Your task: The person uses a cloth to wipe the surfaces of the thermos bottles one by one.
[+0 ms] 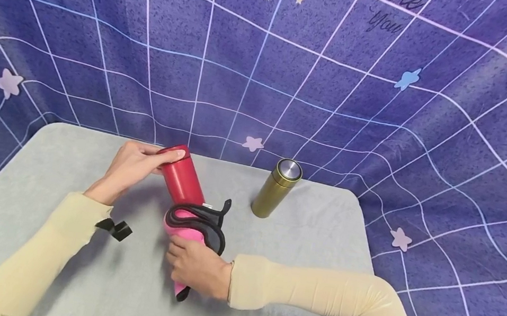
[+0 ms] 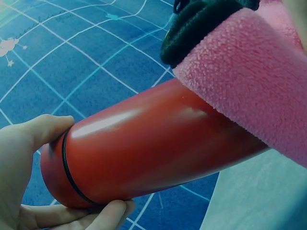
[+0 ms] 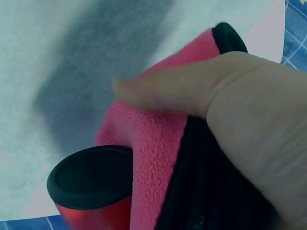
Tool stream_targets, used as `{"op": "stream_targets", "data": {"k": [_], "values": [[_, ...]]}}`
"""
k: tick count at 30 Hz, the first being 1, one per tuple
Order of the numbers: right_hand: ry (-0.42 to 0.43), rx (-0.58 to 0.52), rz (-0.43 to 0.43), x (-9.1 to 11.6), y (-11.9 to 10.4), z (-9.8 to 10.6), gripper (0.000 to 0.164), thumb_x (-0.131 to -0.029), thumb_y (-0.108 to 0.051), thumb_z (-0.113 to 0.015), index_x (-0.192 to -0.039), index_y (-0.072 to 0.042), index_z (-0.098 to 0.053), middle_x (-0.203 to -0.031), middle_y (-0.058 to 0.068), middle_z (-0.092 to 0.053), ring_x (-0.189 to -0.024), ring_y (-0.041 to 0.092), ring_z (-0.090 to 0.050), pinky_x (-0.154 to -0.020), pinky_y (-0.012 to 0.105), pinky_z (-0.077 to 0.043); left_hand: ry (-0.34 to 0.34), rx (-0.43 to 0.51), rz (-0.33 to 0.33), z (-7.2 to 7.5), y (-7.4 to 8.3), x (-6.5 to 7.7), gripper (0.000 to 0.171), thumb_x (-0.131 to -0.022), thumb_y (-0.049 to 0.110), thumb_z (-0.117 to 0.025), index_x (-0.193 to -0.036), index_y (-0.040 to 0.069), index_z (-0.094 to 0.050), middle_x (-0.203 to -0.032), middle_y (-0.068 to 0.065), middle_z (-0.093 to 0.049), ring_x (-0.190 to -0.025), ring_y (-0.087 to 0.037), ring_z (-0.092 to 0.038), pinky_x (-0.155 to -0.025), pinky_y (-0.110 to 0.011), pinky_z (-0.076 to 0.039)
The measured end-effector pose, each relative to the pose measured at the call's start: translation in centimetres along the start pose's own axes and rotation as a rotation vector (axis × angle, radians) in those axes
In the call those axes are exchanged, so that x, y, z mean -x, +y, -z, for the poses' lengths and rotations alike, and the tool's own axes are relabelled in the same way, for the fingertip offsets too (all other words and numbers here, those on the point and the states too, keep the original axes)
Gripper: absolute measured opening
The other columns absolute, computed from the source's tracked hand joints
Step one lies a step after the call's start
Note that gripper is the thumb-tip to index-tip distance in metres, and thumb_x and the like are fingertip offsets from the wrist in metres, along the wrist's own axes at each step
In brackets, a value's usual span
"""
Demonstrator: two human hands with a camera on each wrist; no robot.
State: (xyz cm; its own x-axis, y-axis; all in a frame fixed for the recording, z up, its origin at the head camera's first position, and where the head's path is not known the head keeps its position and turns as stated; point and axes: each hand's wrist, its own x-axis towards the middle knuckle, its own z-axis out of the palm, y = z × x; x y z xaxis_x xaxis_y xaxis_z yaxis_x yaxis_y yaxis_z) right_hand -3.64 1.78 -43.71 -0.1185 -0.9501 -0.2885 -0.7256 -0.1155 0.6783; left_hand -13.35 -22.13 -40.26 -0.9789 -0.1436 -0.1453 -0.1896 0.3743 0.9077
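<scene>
My left hand (image 1: 133,168) grips a red vacuum flask (image 1: 183,178) round its lid end, thumb on one side and fingers on the other. The flask is tilted, its other end pointing toward my right hand (image 1: 198,267). That hand holds a pink fleece cloth (image 1: 189,234) with black edging, bunched and folded over itself. In the left wrist view the pink cloth (image 2: 244,72) overlaps the far part of the flask (image 2: 139,143). The flask's black base (image 3: 91,177) shows beside the cloth (image 3: 153,167) in the right wrist view.
A gold-green flask (image 1: 273,192) with a silver-topped lid stands upright on the grey table (image 1: 314,241), right of the red one. A black strap (image 1: 116,229) hangs from my left cuff. Behind the table hangs a purple-blue curtain (image 1: 225,79) with grid lines and stars.
</scene>
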Motion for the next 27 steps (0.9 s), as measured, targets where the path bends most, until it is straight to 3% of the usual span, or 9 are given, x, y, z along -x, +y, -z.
{"op": "stream_targets", "data": {"k": [7,15,17,21,23,27], "values": [[0.085,-0.038,-0.022,0.4,0.4,-0.6,0.030,-0.107,-0.019,-0.055,-0.121,-0.035,-0.077,-0.126,-0.013,-0.073,-0.132,0.012,-0.061,-0.124,0.033,-0.034,0.019,-0.001,-0.017,0.0,-0.2,0.2,0.075,-0.080,0.072,-0.084,-0.126,0.012,-0.081,-0.090,0.001,-0.083,-0.078,-0.013,-0.080,-0.083,-0.036,-0.045],[0.263,-0.274,-0.142,1.0,0.5,-1.4,0.026,-0.102,-0.013,-0.055,-0.113,-0.027,-0.073,-0.116,-0.012,-0.073,-0.126,0.014,-0.063,-0.123,0.033,-0.038,0.054,-0.052,-0.011,-0.4,0.3,0.5,0.087,-0.076,0.078,-0.083,-0.133,0.013,-0.077,-0.094,-0.004,-0.083,-0.089,-0.015,-0.079,-0.085,-0.037,-0.045],[0.292,-0.372,-0.159,1.3,0.8,-1.3,0.025,-0.099,-0.014,-0.062,-0.118,-0.026,-0.072,-0.117,-0.012,-0.072,-0.127,0.012,-0.062,-0.124,0.033,-0.037,0.065,-0.068,-0.014,-0.4,0.4,0.6,0.092,-0.075,0.078,-0.083,-0.136,0.010,-0.075,-0.105,-0.008,-0.082,-0.100,-0.020,-0.076,-0.086,-0.038,-0.046],[0.301,-0.638,-0.179,2.3,1.8,-1.1,0.048,-0.093,-0.015,-0.073,-0.139,-0.024,-0.067,-0.137,-0.009,-0.069,-0.138,0.010,-0.057,-0.129,0.036,-0.030,0.074,-0.092,-0.029,-0.4,0.6,0.7,0.100,-0.075,0.078,-0.084,-0.143,0.006,-0.069,-0.125,-0.015,-0.077,-0.119,-0.027,-0.068,-0.090,-0.041,-0.050],[0.332,-0.797,-0.198,2.9,2.3,-1.2,0.059,-0.092,-0.010,-0.073,-0.148,-0.020,-0.062,-0.147,-0.006,-0.065,-0.145,0.010,-0.053,-0.131,0.036,-0.026,0.075,-0.097,-0.037,-0.3,0.6,0.8,0.101,-0.076,0.078,-0.084,-0.144,0.006,-0.068,-0.131,-0.015,-0.075,-0.124,-0.030,-0.066,-0.092,-0.043,-0.051],[0.512,-1.082,-0.259,4.0,3.0,-2.2,0.072,-0.084,0.006,-0.068,-0.152,-0.014,-0.059,-0.151,-0.003,-0.063,-0.145,0.010,-0.052,-0.129,0.030,-0.030,0.072,-0.092,-0.039,-0.4,0.7,1.0,0.101,-0.076,0.078,-0.083,-0.146,0.006,-0.067,-0.134,-0.016,-0.073,-0.128,-0.032,-0.066,-0.098,-0.048,-0.051]]}}
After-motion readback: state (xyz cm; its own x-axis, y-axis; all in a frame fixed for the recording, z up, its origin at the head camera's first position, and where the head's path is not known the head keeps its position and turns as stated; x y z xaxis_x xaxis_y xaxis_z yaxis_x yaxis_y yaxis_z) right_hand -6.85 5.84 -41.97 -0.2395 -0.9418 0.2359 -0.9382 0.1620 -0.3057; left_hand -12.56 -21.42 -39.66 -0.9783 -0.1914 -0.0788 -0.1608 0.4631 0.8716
